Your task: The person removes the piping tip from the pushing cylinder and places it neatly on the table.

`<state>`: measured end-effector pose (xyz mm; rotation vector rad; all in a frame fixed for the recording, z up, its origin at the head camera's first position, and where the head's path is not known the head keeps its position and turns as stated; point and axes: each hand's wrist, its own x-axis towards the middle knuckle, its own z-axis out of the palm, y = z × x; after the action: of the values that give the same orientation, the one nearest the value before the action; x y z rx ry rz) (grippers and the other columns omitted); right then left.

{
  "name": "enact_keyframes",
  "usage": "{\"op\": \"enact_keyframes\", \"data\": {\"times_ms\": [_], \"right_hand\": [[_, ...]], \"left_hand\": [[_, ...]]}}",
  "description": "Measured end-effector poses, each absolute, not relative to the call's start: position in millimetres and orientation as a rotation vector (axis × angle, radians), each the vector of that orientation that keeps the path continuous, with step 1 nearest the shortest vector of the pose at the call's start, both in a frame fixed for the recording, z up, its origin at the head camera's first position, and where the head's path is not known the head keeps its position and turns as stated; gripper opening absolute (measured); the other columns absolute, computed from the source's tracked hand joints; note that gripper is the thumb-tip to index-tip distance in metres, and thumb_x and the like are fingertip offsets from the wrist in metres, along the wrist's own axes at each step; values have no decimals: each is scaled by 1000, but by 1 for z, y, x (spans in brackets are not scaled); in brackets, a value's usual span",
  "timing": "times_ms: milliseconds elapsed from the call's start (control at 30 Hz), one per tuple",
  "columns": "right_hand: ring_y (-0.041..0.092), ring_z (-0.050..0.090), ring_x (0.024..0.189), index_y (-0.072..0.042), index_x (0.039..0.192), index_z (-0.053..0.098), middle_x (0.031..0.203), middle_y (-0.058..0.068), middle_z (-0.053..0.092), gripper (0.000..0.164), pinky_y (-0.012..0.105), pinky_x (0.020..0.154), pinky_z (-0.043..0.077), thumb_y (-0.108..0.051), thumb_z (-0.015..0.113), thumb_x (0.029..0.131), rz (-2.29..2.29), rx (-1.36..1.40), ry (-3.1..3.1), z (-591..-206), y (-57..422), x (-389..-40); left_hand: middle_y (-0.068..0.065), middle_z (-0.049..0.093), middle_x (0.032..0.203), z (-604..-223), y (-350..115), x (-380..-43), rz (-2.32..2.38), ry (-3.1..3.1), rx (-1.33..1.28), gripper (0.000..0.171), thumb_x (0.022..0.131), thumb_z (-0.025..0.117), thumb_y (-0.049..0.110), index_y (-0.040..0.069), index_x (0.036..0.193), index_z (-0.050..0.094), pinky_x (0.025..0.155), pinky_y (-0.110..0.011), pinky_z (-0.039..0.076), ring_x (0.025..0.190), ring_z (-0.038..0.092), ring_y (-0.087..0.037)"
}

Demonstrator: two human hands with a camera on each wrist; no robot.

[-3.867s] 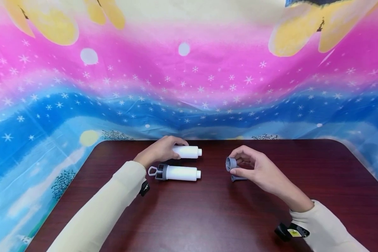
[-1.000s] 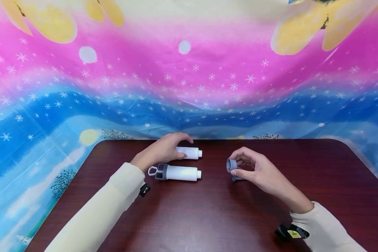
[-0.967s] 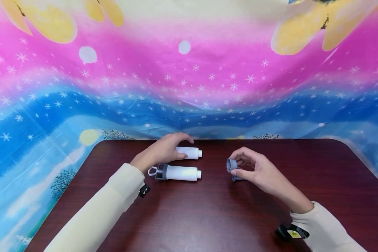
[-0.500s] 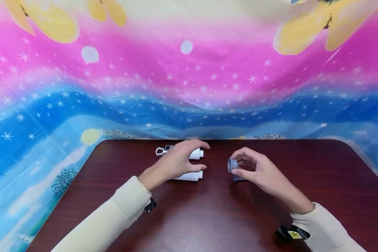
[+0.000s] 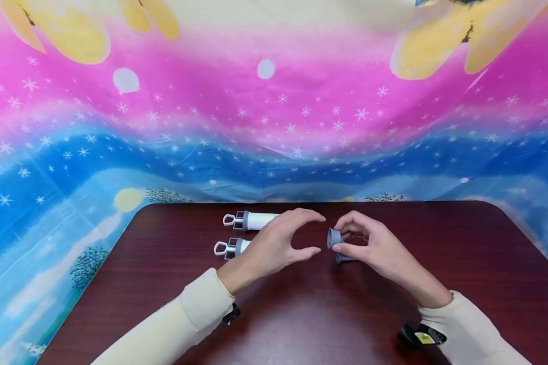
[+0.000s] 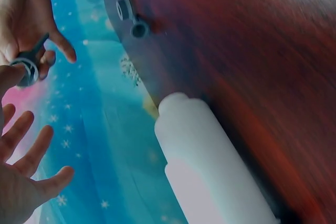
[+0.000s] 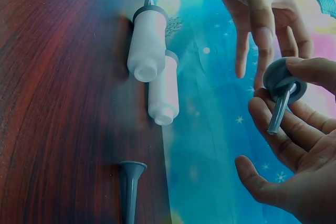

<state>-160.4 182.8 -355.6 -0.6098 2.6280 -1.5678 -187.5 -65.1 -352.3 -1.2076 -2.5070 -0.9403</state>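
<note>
My right hand [image 5: 370, 248] pinches a small grey funnel [image 5: 334, 238], its wide round mouth turned left and its thin stem showing in the right wrist view. My left hand [image 5: 278, 246] faces it, thumb and fingers spread and holding nothing; one left fingertip overlaps the funnel's rim in the left wrist view. Behind the left hand lies a white bottle [image 5: 261, 221] with a grey collar and a loop at its end. A second such bottle [image 7: 147, 45] lies nearer, mostly hidden by the left hand in the head view. Another grey funnel [image 7: 132, 187] rests on the table below the right hand.
Everything lies on a dark red-brown wooden table [image 5: 301, 314] with rounded far corners. A colourful cloth [image 5: 274, 126] with snowflakes hangs right behind its far edge. Both wrists wear black camera straps [image 5: 420, 335].
My left hand has let go of the far bottle and moved right, towards the grey funnel, its fingers spread. Both bottles stay where they lay. The right hand still pinches the funnel in the same place.
</note>
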Motion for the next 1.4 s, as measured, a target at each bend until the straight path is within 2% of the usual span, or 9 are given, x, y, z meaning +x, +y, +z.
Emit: {"op": "enact_keyframes", "data": {"times_ms": [367,667,933,1400], "right_hand": [[9,71,95,-7,114,65,101,8,74,26,26,77,58,-13,80,93,-1618,-645,2581,-354,180,-159],[10,71,94,-6,114,65,100,9,75,26,26,76,58,-13,79,94,-1649,-631,2545,-356,178,-155],[14,72,94,-10,115,65,101,7,76,26,27,77,59,-17,80,94,-1613,-613,2576,-351,177,-159],[15,73,94,-10,116,64,103,8,75,26,28,77,59,-16,78,96,-1624,-608,2564,-351,178,-160]], "left_hand": [[2,69,132,-358,-53,-183,-947,-2331,-1297,50,87,87,17,14,133,67,115,-32,47,128,61,-14],[1,70,130,-364,-49,-179,-923,-2291,-1322,45,89,85,17,12,130,69,111,-28,49,123,64,-13],[1,70,128,-361,-50,-181,-949,-2261,-1303,42,89,85,14,12,129,70,109,-27,51,120,65,-14],[-2,71,125,-361,-49,-182,-1012,-2238,-1302,36,91,83,13,11,125,72,109,-25,51,120,65,-14]]}}
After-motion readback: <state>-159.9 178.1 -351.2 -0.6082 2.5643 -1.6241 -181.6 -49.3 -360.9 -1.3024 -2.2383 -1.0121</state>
